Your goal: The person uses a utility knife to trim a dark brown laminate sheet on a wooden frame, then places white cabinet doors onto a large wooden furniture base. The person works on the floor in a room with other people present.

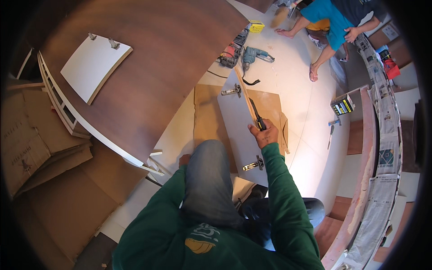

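My right hand [266, 133] is closed around a screwdriver [260, 122] with a black and yellow handle, its shaft pointing away from me. The same hand rests at the edge of a white cabinet door panel [234, 120], which stands tilted in front of my knees. Two metal hinges are on the panel: a far hinge [231, 91] and a near hinge [253, 164]. Beside my raised left knee, only part of my left hand [184, 159] shows; its fingers are hidden.
A large brown board [153, 58] at left carries another white hinged panel [96, 67]. Beyond lie a blue-green power drill [255, 56], an open tool case [232, 53] and a yellow box [256, 26]. Cardboard [209, 112] covers some floor. Another person [337, 27] is at far right.
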Available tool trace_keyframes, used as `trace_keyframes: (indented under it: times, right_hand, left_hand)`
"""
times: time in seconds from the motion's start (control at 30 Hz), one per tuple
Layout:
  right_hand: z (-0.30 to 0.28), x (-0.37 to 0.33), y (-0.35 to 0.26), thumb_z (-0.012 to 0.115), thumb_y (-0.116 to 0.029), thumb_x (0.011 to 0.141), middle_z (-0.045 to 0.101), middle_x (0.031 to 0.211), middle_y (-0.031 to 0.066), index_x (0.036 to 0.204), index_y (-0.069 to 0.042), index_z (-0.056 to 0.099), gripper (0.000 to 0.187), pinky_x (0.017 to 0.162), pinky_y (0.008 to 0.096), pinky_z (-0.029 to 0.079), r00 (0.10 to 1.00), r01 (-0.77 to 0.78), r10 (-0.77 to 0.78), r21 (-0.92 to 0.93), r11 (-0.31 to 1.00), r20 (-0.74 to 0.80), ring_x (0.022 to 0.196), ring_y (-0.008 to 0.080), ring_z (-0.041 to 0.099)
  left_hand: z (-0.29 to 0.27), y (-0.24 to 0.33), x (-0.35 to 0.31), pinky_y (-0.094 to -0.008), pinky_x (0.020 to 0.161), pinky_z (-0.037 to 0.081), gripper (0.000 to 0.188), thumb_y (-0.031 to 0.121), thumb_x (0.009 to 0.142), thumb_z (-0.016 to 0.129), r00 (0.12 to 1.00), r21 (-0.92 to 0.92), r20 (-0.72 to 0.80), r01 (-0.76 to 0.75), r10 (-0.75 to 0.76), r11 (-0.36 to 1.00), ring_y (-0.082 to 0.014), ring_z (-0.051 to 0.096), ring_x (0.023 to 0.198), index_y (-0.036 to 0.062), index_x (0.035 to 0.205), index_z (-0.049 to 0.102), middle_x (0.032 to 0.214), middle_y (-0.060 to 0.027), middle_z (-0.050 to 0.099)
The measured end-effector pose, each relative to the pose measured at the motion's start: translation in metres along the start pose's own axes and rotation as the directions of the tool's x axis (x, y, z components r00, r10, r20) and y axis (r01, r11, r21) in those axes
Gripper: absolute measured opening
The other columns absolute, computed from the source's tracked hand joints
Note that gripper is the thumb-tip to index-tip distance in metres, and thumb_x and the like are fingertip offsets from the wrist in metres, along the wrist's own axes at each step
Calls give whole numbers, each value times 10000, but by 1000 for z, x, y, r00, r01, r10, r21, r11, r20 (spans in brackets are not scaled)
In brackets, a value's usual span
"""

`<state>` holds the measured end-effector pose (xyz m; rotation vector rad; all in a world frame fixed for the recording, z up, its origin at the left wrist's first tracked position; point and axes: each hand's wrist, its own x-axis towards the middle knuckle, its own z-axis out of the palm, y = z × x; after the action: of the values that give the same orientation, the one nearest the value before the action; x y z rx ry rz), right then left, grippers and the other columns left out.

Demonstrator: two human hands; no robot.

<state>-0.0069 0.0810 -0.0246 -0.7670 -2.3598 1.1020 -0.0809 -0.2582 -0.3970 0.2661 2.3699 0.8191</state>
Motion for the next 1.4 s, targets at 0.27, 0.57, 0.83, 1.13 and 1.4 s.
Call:
trace_keyframes:
  times: [0.27,0.57,0.83,1.13,1.4]
  right_hand:
    - [-2,-27,-4,857,-192,741,642,785,105,849,19,727,270,679,339,501,996,-80,79,-29,996,-30,706,216,606]
    - [2,-48,-11,843,-198,732,647,799,128,899,-4,753,270,682,374,510,994,23,-23,-1,1000,-105,714,275,635]
    - [-7,-47,13,843,-244,740,647,798,133,907,-3,755,306,682,388,508,986,-82,81,-2,997,-145,717,277,639]
    - [-12,-49,16,848,-292,820,642,786,63,872,38,716,359,663,325,484,966,-100,111,58,993,-235,686,165,557]
    - [-5,-46,20,732,-363,958,643,762,54,1000,33,741,399,500,273,400,816,-334,561,678,655,-139,532,91,493]
  left_hand:
    - [-39,-13,-40,-482,907,562,446,436,886,662,964,-3,-128,235,-234,972,-447,701,977,9,985,746,1019,-265,719]
    - [-118,51,-134,-424,1021,493,873,720,981,430,934,-776,280,356,-221,521,-356,675,1123,-98,1141,690,1150,-275,703]
    - [-202,201,-205,-470,1033,469,773,623,962,551,996,34,-86,-17,20,999,-460,619,1185,-106,1191,669,1209,-328,664]
    - [-194,242,-157,-388,737,466,561,514,1027,562,930,-331,72,-319,360,888,-238,569,766,-18,864,631,785,-106,601]
    - [-194,332,-139,-362,745,461,642,631,998,558,923,-470,299,-79,243,879,-156,537,796,4,895,651,817,-49,585]
